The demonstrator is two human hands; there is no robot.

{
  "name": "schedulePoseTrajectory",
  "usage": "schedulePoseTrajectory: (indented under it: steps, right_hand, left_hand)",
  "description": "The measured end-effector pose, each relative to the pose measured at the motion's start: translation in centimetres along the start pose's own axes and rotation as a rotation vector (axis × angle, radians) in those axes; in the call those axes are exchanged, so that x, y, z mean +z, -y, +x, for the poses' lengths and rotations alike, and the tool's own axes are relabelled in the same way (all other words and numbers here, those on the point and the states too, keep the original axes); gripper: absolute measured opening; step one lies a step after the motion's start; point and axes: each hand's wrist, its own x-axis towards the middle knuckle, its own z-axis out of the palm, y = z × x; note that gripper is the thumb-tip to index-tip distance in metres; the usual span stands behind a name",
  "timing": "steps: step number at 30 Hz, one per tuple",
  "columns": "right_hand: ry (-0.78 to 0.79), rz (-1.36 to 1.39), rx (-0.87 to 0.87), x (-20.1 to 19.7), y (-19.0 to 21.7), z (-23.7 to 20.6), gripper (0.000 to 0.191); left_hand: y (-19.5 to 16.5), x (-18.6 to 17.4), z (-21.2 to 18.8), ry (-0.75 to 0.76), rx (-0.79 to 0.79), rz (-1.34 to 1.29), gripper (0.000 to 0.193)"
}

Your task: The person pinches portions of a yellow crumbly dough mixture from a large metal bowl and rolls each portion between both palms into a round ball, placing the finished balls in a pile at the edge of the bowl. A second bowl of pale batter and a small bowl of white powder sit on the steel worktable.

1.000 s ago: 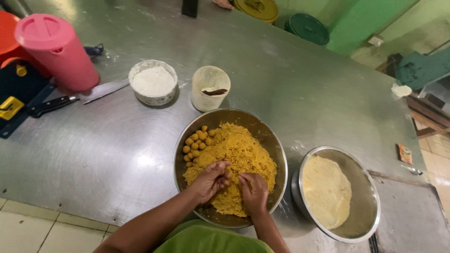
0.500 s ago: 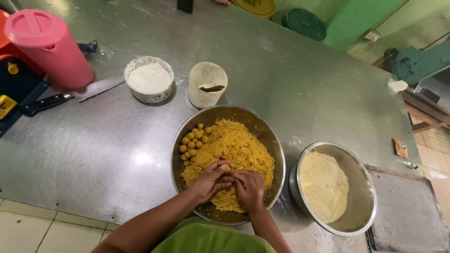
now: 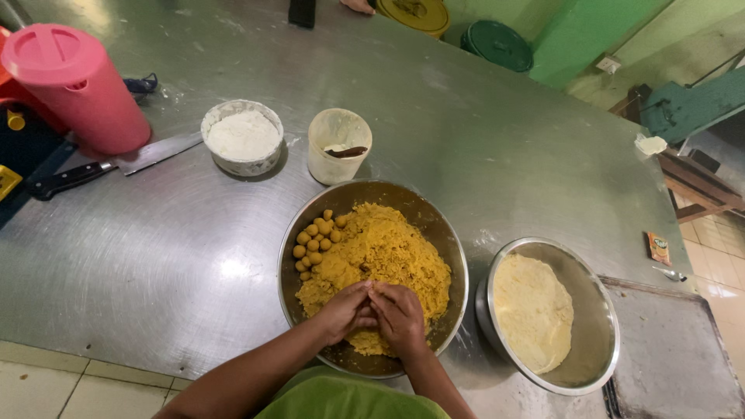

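Both hands have drawn closer together since the earlier frames, fingertips now meeting over the near part of the yellow crumbly mixture (image 3: 388, 252); bowls and other items have not shifted on the surface.

Lower centre of frame: left hand (image 3: 348, 309) and right hand (image 3: 400, 316) touch each other, fingers curled inward. Each grip is clenched around a small bit of the mixture pressed between the two hands (the bit itself is mostly hidden by the fingers).

Mixture fills the right and near part of the dark metal bowl (image 3: 446, 233), lower centre. Small rolled balls (image 3: 314, 240) lie in a cluster at the bowl's left inner side, touching one another, just beside the loose mixture.

Lower right: steel bowl (image 3: 594, 295) holding pale dough (image 3: 531, 310), just beside the dark bowl.

Beyond the dark bowl: cream plastic cup (image 3: 339, 145), upright, with a brown strip across its mouth. Left of it, a white bowl of flour (image 3: 243, 137).

Left edge: knife (image 3: 101, 167), blade pointing toward the flour bowl. Upper left: pink lidded jug (image 3: 77, 85), upright.

All rest on the steel surface (image 3: 504, 140).

Top of frame: yellow lid (image 3: 419, 12) and green lid (image 3: 497, 43).
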Motion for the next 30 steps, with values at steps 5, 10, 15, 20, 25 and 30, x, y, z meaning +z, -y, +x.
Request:
schedulePoseTrajectory:
  steps: [5,10,15,20,25,30]
  right_hand:
    - [-0.023,-0.047,-0.102,-0.3,-0.2,-0.1,0.023]
    - [-0.050,-0.081,-0.052,-0.1,-0.8,-0.9,0.020]
    - [-0.053,-0.059,-0.003,0.1,-0.5,-0.8,0.021]
    - [-0.030,-0.090,0.003,-0.2,0.3,0.1,0.030]
    - [0.071,-0.107,0.025,-0.2,0.5,0.5,0.034]
    - [0.096,-0.063,0.078,0.1,-0.6,-0.3,0.036]
  left_hand:
    - [-0.1,0.0,-0.1,0.013,0.002,-0.071,0.042]
    - [0.2,-0.2,0.3,0.019,0.020,-0.071,0.037]
    - [-0.1,-0.1,0.0,0.017,0.042,-0.074,0.037]
    - [-1.0,0.3,-1.0,0.050,0.049,-0.148,0.038]
    - [-1.2,0.3,-1.0,0.076,0.104,-0.195,0.038]
    - [-0.8,-0.1,-0.7,0.015,0.143,-0.235,0.037]
